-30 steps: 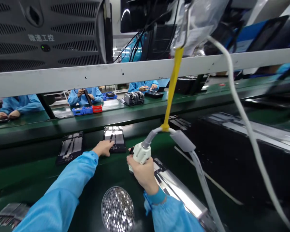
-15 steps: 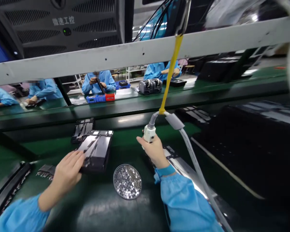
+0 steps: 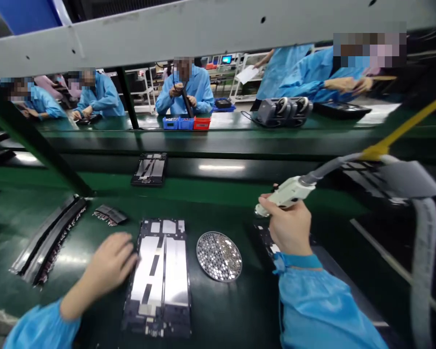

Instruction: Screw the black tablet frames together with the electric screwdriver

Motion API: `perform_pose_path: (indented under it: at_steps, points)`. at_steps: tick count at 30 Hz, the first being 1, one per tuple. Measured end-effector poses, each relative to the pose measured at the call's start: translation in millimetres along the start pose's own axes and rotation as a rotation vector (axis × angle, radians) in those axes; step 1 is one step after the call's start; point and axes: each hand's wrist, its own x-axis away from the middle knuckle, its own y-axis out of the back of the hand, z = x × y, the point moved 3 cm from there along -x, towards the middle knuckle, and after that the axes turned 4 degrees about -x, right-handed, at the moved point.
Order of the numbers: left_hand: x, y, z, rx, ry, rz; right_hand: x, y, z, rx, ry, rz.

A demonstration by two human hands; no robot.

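Observation:
A black device frame with shiny metal plates (image 3: 162, 274) lies flat on the green mat in front of me. My left hand (image 3: 111, 264) rests at its left edge, fingers curled against it and blurred. My right hand (image 3: 290, 228) is closed around a white electric screwdriver (image 3: 285, 194), held tilted with its tip pointing left, above the mat. A grey cable (image 3: 417, 232) and a yellow strap (image 3: 403, 131) run from the tool up to the right. A round perforated screw tray (image 3: 219, 255) sits between the frame and my right hand.
A second frame (image 3: 150, 169) lies on the conveyor behind. Black strips (image 3: 47, 240) and small parts (image 3: 109, 214) lie at left. Another dark frame (image 3: 267, 240) sits under my right hand. Several people in blue coats work across the belt, near small blue and red bins (image 3: 186, 123).
My left hand has pulled the frame from the conveyor toward me and laid it flat on the mat. The right hand with the screwdriver has shifted right, and the tool has tilted.

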Motion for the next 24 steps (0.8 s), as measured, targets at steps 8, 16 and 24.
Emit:
perform_pose_path:
  at_steps: [8,16,24]
  points:
    - [-35.5,-54.0,93.4,-0.072,0.174,0.032,3.4,-3.2,2.3,-0.023,-0.024,0.019]
    - [-36.8,-63.6,87.4,0.045,0.288,0.026,6.9,-8.0,7.9,0.014,0.009,0.041]
    - [-61.5,-34.0,74.7,0.296,0.404,-0.013,11.2,-9.3,12.2,0.015,0.006,0.057]
